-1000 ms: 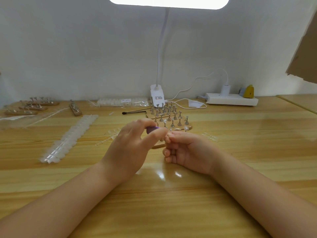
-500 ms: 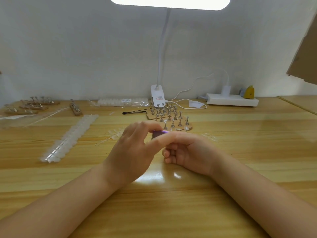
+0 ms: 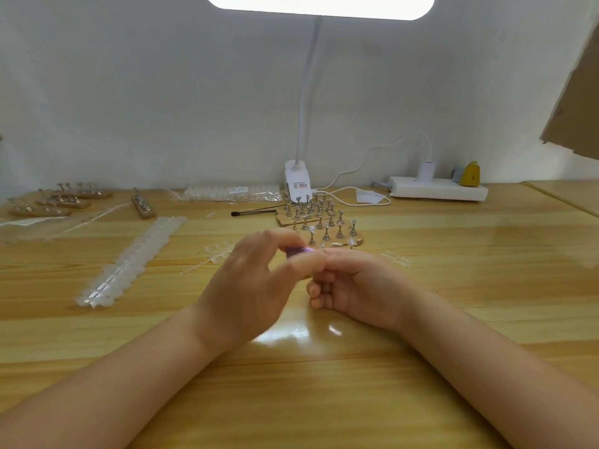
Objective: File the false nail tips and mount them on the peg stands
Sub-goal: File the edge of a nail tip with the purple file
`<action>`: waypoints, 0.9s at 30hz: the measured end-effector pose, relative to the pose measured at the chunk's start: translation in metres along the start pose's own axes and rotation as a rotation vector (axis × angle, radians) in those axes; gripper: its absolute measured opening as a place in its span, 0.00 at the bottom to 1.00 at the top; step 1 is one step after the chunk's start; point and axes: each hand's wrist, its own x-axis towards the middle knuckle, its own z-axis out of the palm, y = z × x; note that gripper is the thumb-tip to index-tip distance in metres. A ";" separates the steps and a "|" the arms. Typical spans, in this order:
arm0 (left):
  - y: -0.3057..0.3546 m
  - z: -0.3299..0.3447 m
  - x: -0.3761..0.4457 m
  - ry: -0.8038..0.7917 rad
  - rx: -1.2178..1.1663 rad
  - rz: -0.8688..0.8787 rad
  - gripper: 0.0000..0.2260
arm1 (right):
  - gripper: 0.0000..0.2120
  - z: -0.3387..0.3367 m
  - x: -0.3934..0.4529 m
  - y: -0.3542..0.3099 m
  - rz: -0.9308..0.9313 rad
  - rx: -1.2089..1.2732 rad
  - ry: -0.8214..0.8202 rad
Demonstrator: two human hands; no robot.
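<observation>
At the table's middle my left hand [image 3: 249, 283] pinches a small purple nail file [image 3: 296, 251] between thumb and fingers. My right hand [image 3: 356, 283] lies against it with the fingers curled; whatever it pinches at its fingertips is hidden, so a nail tip cannot be made out. Just behind the hands stand wooden peg stands [image 3: 319, 222] with several metal pegs; a few clear tips sit on the front row. A long strip of clear nail tips [image 3: 129, 260] lies to the left.
More peg stands [image 3: 58, 200] sit at the far left. A bagged strip of tips [image 3: 230, 192], a thin brush [image 3: 252, 213], the lamp base [image 3: 298, 184], a power strip [image 3: 437, 191] and loose tip strips [image 3: 397, 257] line the back and right.
My left hand has slid the purple file rightward against my right fingertips and back a little. My right hand has stayed in place.
</observation>
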 end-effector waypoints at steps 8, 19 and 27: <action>-0.008 0.002 0.000 -0.039 -0.008 -0.189 0.21 | 0.05 -0.003 0.001 0.002 -0.019 -0.016 -0.021; -0.007 0.002 -0.001 -0.056 -0.123 -0.189 0.14 | 0.04 0.001 -0.001 0.004 -0.100 -0.010 -0.002; -0.004 0.003 0.001 -0.057 -0.196 -0.153 0.15 | 0.03 0.000 0.000 0.006 -0.109 0.011 0.059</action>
